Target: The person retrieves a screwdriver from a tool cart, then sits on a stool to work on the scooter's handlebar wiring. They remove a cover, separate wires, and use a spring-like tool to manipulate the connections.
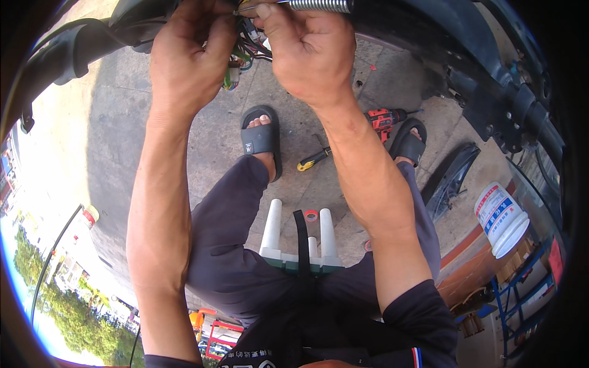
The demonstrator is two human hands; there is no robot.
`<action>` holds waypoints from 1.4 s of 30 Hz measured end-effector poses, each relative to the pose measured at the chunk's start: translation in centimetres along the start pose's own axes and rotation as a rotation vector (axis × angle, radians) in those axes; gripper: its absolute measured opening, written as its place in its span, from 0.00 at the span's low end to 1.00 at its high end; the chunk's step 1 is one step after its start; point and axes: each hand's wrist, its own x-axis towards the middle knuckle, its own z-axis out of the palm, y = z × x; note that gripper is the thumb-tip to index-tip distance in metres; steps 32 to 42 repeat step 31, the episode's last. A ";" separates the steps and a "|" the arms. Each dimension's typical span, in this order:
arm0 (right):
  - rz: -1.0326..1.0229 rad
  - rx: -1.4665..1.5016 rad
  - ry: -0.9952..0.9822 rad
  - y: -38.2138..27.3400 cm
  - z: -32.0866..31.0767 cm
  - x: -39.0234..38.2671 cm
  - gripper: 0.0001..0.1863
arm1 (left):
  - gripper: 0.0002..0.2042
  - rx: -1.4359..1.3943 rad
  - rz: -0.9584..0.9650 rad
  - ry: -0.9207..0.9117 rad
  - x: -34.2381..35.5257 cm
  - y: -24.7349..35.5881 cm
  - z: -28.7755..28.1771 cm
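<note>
Both my hands are raised to the top of the view, under a dark vehicle body [466, 55]. My left hand [187, 55] pinches a bundle of coloured wires [242, 58] hanging from the body. My right hand [307, 52] grips a thin tool or wire end next to a ribbed metal hose [319, 5], its fingertips meeting those of the left hand. The tip between the fingers is too small to make out.
On the paved ground below lie a red cordless drill [383, 118] and a yellow-handled screwdriver [310, 161] between my sandalled feet. A white stool [297, 242] stands under me. A dark curved panel [451, 178] and a white bucket [502, 218] sit at right.
</note>
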 end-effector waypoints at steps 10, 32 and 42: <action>-0.217 -0.193 -0.031 -0.1 -0.2 0.6 0.05 | 0.06 0.174 0.023 0.073 -0.3 0.4 0.6; -0.220 -0.393 -0.251 -1.2 -1.3 1.6 0.09 | 0.08 0.388 0.045 0.097 -0.2 1.0 0.5; -0.220 -0.393 -0.251 -1.2 -1.3 1.6 0.09 | 0.08 0.388 0.045 0.097 -0.2 1.0 0.5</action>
